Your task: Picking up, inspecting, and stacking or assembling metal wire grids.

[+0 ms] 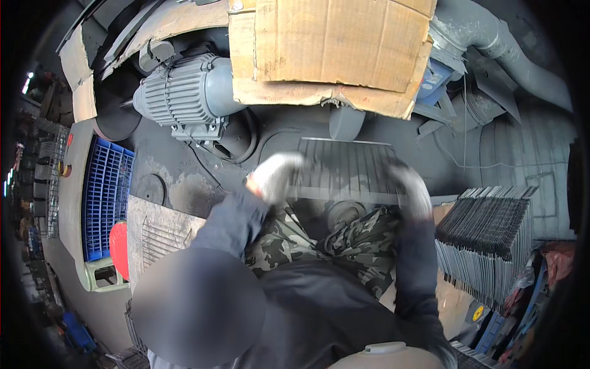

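A dark metal grate (pixel 347 165) with parallel bars and a pale near edge is held level over my lap, in front of a grey wheel (pixel 346 123). My left hand (pixel 276 175), in a white glove, is closed on the grate's left end. At its right end my right hand (pixel 415 189), also gloved in white, is closed on it. Both hands are smeared by motion, and the fingertips are partly hidden. Right of my right arm, many similar grates stand in a tight stack (pixel 482 240). Another grate (pixel 163 243) lies on a worn board at the left.
Cardboard sheets (pixel 335 46) hang over the wheel, with a grey electric motor (pixel 181 95) to their left. A thick duct (pixel 516 55) bends down at the far right. A blue plastic crate (pixel 107 197) and a red round piece (pixel 120 251) are at the left.
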Available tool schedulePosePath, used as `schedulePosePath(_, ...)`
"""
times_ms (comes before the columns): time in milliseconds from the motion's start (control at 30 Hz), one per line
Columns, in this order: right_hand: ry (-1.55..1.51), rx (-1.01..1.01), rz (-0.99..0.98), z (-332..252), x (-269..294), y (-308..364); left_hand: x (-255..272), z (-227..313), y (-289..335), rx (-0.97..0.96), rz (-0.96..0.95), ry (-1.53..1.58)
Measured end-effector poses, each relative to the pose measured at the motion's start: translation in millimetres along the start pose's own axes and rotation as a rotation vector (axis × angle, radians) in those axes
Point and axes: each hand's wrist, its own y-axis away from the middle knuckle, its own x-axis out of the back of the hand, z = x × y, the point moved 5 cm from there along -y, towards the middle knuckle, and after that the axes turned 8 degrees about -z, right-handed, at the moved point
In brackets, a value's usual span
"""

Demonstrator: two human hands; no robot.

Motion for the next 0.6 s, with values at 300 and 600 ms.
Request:
schedulePosePath(300, -0.554, -0.326, 0.161, -46, -28, 87, -16, -44, 59, -0.344, -0.077, -0.020)
schedulePosePath(600, -0.579, -0.382, 0.147, 4, -61, 96, -19, -47, 83, -0.247, 0.005, -0.009)
